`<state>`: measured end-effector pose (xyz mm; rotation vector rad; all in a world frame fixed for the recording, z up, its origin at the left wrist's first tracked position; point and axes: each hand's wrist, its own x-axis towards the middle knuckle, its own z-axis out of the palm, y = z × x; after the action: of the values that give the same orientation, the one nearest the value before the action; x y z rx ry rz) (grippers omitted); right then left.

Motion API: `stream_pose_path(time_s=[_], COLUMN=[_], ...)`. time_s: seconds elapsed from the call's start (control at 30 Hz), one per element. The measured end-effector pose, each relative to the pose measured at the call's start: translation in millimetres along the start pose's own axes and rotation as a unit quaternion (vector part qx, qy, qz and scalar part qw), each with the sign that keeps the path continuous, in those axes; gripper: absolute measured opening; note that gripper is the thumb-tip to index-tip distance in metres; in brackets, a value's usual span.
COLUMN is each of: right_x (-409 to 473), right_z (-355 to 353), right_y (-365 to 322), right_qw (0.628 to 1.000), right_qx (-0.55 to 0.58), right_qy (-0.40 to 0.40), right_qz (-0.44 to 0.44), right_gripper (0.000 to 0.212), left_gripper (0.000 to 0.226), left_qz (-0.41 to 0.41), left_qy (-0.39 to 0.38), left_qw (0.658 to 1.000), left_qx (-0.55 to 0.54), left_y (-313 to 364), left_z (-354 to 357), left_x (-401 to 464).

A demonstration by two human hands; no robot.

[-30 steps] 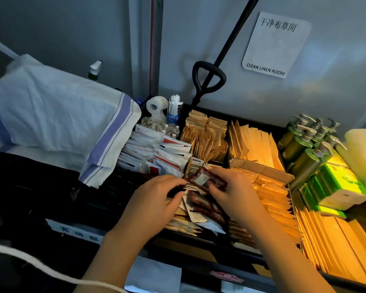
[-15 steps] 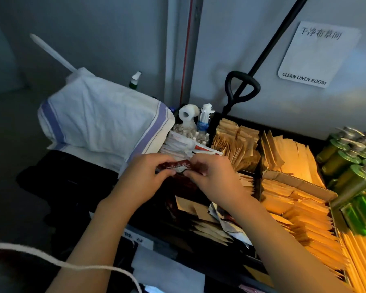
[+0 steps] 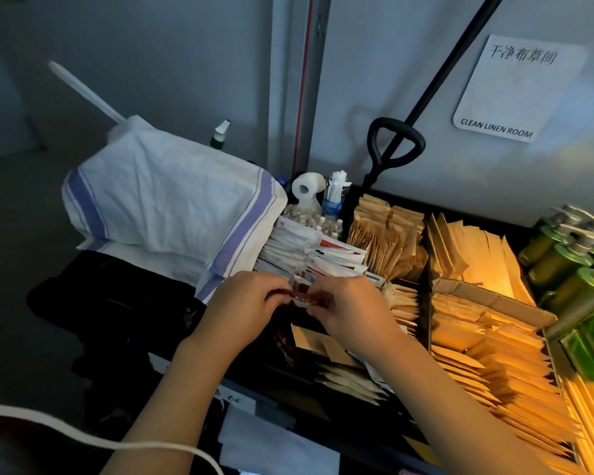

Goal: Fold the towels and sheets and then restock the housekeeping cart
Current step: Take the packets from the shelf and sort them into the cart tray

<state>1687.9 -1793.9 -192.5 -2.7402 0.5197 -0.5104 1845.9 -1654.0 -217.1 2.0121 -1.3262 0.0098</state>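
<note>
My left hand [image 3: 244, 308] and my right hand [image 3: 347, 308] meet over the cart's black top tray [image 3: 424, 269], both pinching a small stack of dark red sachets [image 3: 302, 299] held flat between the fingertips. Just beyond them stand white packets with red print [image 3: 309, 250] in a compartment. Below my hands lie loose tan and white packets [image 3: 340, 368]. A white cloth bag with purple stripes [image 3: 172, 204] hangs at the cart's left end.
Tan paper packets [image 3: 384, 238] and yellow-lit envelopes [image 3: 487, 341] fill the tray's compartments. Green pump bottles [image 3: 570, 265] stand at the right. A toilet roll [image 3: 306, 188], a spray bottle [image 3: 220, 133] and a black handle [image 3: 395, 145] are at the back by the wall. A white cord [image 3: 93, 440] crosses bottom left.
Both hands lifted the red sachets out of the front compartment and now hold them higher, near the white packets. The view swung left and down.
</note>
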Motion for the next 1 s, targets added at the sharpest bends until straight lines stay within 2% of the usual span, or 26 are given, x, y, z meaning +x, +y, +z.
stream_pose_path(time_s=[0.1, 0.17, 0.37, 0.67, 0.83, 1.0], right_x=[-1, -3, -2, 3, 2, 5], right_z=[8, 12, 11, 26, 25, 28], right_y=[-2, -3, -2, -2, 6, 7], right_qw=[0.999, 1.000, 0.999, 0.997, 0.997, 0.995], right_qx=[-0.021, -0.020, -0.039, -0.072, -0.074, -0.085], right_qy=[-0.042, -0.023, -0.003, -0.031, -0.034, -0.048], right_qz=[0.016, 0.004, -0.020, -0.006, -0.002, 0.008], right_gripper=[0.025, 0.024, 0.015, 0.019, 0.024, 0.024], left_gripper=[0.015, 0.016, 0.018, 0.017, 0.015, 0.014], left_qz=[-0.004, -0.002, 0.030, 0.017, 0.017, 0.004], left_qy=[-0.056, -0.082, -0.008, -0.021, 0.018, -0.022], left_qw=[0.996, 0.994, 0.999, 0.996, 0.999, 0.998], left_qx=[0.068, 0.078, 0.016, 0.091, 0.048, 0.065], left_y=[-1, -3, -10, -10, -16, -9], left_z=[8, 14, 15, 26, 23, 25], left_x=[7, 8, 1, -3, -15, -9])
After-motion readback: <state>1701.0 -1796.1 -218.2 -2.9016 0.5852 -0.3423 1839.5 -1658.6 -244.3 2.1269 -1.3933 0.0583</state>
